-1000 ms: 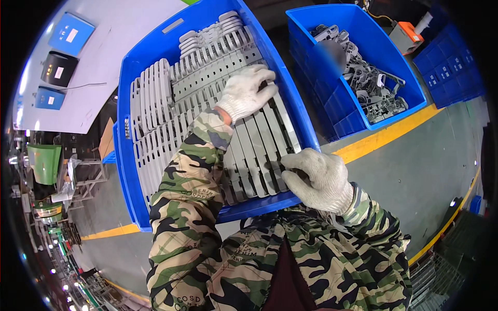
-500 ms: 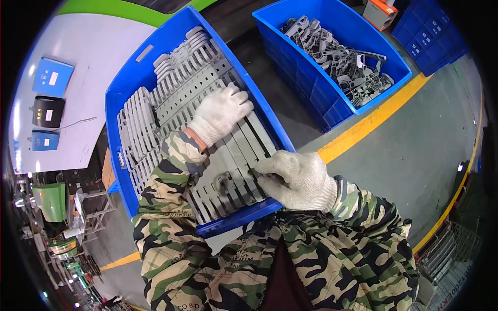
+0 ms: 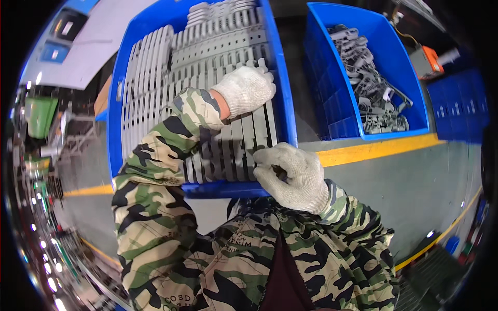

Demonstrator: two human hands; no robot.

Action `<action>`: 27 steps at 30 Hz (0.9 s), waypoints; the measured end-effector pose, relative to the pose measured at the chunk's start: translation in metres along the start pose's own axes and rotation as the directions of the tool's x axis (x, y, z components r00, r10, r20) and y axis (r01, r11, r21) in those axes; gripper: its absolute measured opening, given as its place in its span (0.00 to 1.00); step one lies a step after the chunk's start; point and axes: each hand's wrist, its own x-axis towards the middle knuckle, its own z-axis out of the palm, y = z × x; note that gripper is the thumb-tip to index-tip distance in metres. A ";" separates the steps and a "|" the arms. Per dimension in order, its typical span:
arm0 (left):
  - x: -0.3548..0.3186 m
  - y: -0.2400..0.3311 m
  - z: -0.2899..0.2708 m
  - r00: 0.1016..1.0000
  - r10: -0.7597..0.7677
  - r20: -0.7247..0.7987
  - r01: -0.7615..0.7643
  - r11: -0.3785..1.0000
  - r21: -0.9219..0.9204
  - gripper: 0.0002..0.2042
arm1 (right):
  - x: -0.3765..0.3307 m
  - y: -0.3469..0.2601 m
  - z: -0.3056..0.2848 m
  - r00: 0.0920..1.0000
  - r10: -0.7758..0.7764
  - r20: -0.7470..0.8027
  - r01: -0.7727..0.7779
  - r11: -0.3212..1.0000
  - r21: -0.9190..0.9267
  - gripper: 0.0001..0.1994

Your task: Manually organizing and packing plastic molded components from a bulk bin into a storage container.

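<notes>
Long grey plastic strips (image 3: pixel 228 150) lie packed side by side in a blue plastic bin (image 3: pixel 289 103) in front of me. My left hand (image 3: pixel 245 90), in a white knitted glove, is curled over the strips' upper part near the bin's right wall; its fingertips are mostly hidden. My right hand (image 3: pixel 291 176), also gloved, is closed at the near end of the rightmost strip (image 3: pixel 271 124), by the bin's near right corner. Thumb and forefinger pinch there, leaving a small gap behind them. The rightmost strip runs between both hands.
A second blue bin (image 3: pixel 340 111) to the right holds a heap of grey plastic parts (image 3: pixel 371 85). Beyond it are an orange-and-grey box (image 3: pixel 428 61) and stacked blue crates (image 3: pixel 459 106). A yellow line (image 3: pixel 378 150) crosses the grey floor. A white table (image 3: pixel 88 54) stands at the far left.
The view has turned, so the bins now appear straighter and shifted right. My left hand stays curled over the strips, and my right hand remains pinched at the near end.
</notes>
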 end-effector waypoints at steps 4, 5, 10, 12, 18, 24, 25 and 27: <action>-0.063 0.003 0.015 0.979 -0.075 -0.187 0.080 0.997 0.018 0.21 | 0.005 -0.015 0.007 0.994 -0.108 0.036 0.105 0.992 0.067 0.11; -0.067 0.002 0.019 0.952 -0.128 -0.278 0.087 0.984 -0.154 0.21 | 0.005 -0.017 0.007 0.994 -0.105 0.044 0.104 0.994 0.029 0.11; -0.081 0.046 0.037 0.855 -0.280 -0.436 0.101 0.915 -0.390 0.29 | 0.003 -0.012 0.005 0.989 -0.138 0.060 0.136 0.990 0.042 0.10; -0.093 0.060 0.029 0.877 -0.252 -0.409 0.084 0.918 -0.387 0.34 | 0.002 -0.013 0.006 0.990 -0.132 0.048 0.131 0.991 0.036 0.09; -0.112 0.065 0.022 0.921 -0.193 -0.338 0.078 0.943 -0.324 0.45 | 0.001 -0.023 0.017 0.999 -0.041 0.027 0.039 0.998 0.054 0.08; -0.119 0.079 0.002 0.942 -0.159 -0.294 0.034 0.921 -0.388 0.38 | -0.011 -0.024 0.019 0.987 0.154 -0.043 -0.149 0.982 0.114 0.07; -0.121 0.089 0.006 0.899 -0.180 -0.398 0.049 0.947 -0.316 0.37 | -0.013 -0.023 0.020 0.975 0.223 -0.022 -0.215 0.956 0.199 0.06; -0.121 0.103 0.005 0.924 -0.217 -0.314 0.103 0.934 -0.343 0.36 | -0.014 -0.022 0.023 0.988 0.148 -0.033 -0.142 0.979 0.148 0.06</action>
